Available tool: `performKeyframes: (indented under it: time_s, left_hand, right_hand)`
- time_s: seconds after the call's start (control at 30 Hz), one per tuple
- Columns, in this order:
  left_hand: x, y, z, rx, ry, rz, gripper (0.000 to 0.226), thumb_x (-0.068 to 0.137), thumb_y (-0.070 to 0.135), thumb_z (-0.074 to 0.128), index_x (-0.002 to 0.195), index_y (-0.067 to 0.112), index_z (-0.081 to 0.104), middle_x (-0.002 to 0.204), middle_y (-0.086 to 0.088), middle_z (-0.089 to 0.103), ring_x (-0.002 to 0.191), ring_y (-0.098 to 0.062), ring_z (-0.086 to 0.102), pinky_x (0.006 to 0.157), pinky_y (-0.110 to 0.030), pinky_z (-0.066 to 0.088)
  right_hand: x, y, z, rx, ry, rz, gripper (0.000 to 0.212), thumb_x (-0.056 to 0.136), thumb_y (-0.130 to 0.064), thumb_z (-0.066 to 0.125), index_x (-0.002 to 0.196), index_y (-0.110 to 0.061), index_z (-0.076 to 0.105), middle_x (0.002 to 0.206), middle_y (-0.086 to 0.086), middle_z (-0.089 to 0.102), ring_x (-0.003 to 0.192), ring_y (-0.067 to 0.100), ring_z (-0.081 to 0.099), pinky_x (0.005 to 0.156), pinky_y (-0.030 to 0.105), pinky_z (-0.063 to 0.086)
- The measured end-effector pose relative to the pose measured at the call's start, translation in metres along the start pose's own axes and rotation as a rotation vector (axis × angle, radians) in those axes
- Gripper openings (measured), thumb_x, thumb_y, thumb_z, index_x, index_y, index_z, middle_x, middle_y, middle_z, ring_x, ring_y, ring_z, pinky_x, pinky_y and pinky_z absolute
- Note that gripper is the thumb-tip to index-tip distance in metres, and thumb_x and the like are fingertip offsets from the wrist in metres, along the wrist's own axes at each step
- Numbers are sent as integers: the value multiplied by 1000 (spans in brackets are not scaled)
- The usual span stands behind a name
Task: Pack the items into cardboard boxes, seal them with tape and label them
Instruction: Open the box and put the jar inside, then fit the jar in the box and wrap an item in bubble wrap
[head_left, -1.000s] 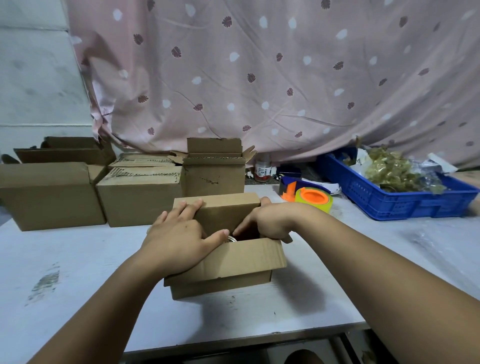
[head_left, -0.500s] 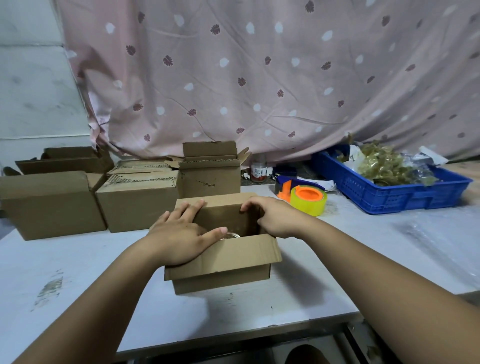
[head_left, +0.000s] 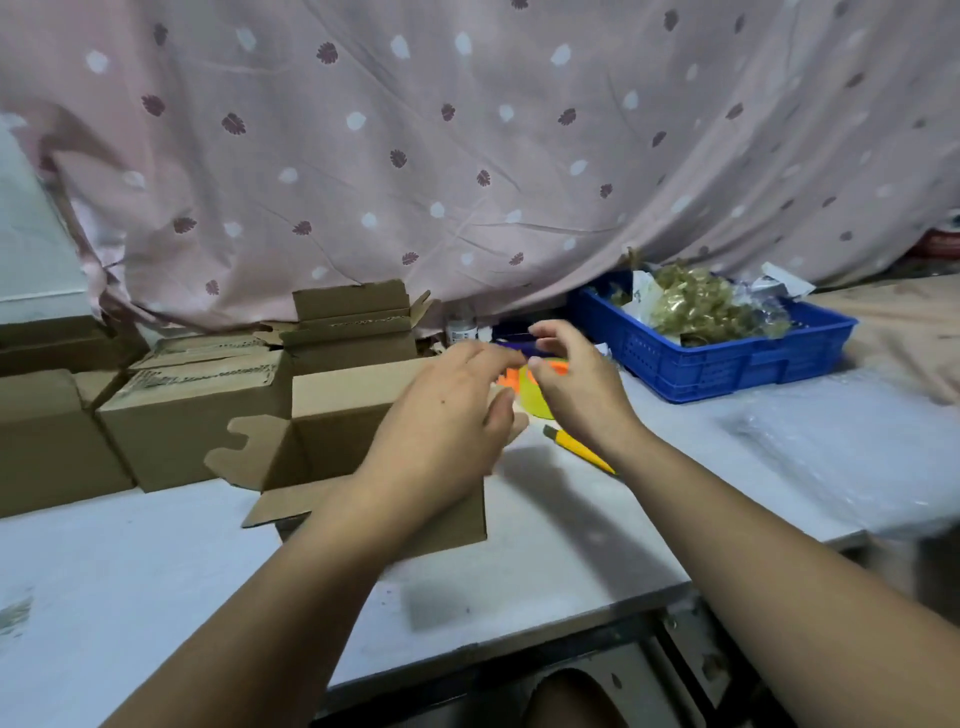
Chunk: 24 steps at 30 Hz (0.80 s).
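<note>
In the head view, the open cardboard box (head_left: 337, 410) stands on the white surface (head_left: 571, 551) right in front of you, its flaps spread: a notched side flap sticks out to the left and the near flap hangs outward. Your left hand (head_left: 441, 431) hovers over the box's right half with its fingers loose and slightly spread, gripping nothing. It covers most of the opening, so you cannot see what is inside.

Your right hand (head_left: 576, 384) is raised just beyond the box's right edge, its fingers gently curved and apart, and it is also empty. It sits in front of a yellow tape roll with an orange core (head_left: 535, 402), of which only a slice shows. A dark blue object (head_left: 511, 345) behind your fingertips is too hidden to name. A yellow utility knife (head_left: 576, 449) lies on the surface near your right wrist, its far end cut off by your forearm.

To the right, a blue plastic crate (head_left: 727, 364) holds a heap of gold-green wrapped pieces (head_left: 696, 306) along with crumpled clear plastic and paper. Individual pieces are too small to make out.

On the left, closed cardboard boxes (head_left: 192, 410) stand side by side, the outermost running off the frame edge. Behind them another box (head_left: 353, 332) has its top flap standing up, and its inside is out of sight. A small bottle (head_left: 461, 325) beside it is blurred. A pink spotted curtain (head_left: 467, 130) hangs behind everything.
</note>
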<state>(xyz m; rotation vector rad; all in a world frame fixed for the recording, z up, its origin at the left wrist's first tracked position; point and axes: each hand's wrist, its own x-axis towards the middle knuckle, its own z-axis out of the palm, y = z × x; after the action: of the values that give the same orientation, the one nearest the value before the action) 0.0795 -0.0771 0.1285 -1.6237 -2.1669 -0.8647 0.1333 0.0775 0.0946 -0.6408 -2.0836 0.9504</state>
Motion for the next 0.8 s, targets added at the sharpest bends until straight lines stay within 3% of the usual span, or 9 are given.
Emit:
performKeyframes:
  time_s: [0.07,0.17,0.27,0.37,0.47,0.5,0.57,0.67,0.8]
  left_hand:
    - [17,22,24,-205,-5,50,40,92,8,50,129,21,53,127,5,57,114,-5,46,95,-14,30]
    - [38,48,76,-507,-74,-53,42,92,0,45,128,20,52,118,6,61,109,-7,56,96,-23,42]
    - [51,65,130,-672,-116,-165,38,92,0,44,121,20,56,115,0,64,103,-4,58,93,-21,45]
    - [57,81,176,-880,-228,-286,32,92,4,48,108,30,56,112,1,67,104,-14,62,89,-28,47]
    - [55,100,211,-1008,-325,-400,31,92,7,49,108,32,53,118,-2,65,108,-18,61,89,-33,46]
    - [52,106,221,-982,-343,-400,30,93,10,50,113,32,52,123,-1,63,112,-19,59,91,-33,45]
    - [44,113,238,-671,-389,-247,37,95,20,49,131,27,45,134,1,54,124,-17,48,99,-29,40]
    - [33,117,255,-214,-468,75,52,99,30,41,147,19,27,149,-3,37,139,-15,28,110,-30,30]
    - [33,113,259,-299,-456,24,47,97,30,43,143,21,36,140,-1,47,129,-15,42,105,-31,36]
  right_hand:
    - [-1,16,-19,-38,35,-6,37,89,-10,52,125,-20,54,121,1,60,116,16,53,96,31,41]
    - [-7,49,-54,-208,81,25,37,89,-10,52,124,-20,54,124,4,58,120,20,50,97,34,41]
    - [-18,79,-91,-402,144,68,39,91,-12,50,129,-20,51,130,6,52,125,23,43,97,36,39]
    - [-26,108,-128,-659,235,115,44,92,-15,50,135,-21,48,132,6,51,126,26,38,96,36,37]
    - [-29,140,-159,-854,216,272,50,92,-23,51,141,-22,42,138,8,48,129,29,36,100,36,35]
    - [-30,150,-166,-873,180,351,52,93,-28,51,143,-22,40,140,8,47,129,30,37,101,37,36]
    - [-34,165,-175,-871,88,468,52,94,-39,50,143,-22,41,139,7,48,128,30,40,98,36,38]
    - [-38,185,-180,-926,92,405,43,96,-43,48,134,-23,54,133,3,56,122,26,46,94,33,40]
    - [-40,207,-177,-818,277,255,31,96,-31,54,120,-17,67,123,6,65,114,31,56,92,34,43]
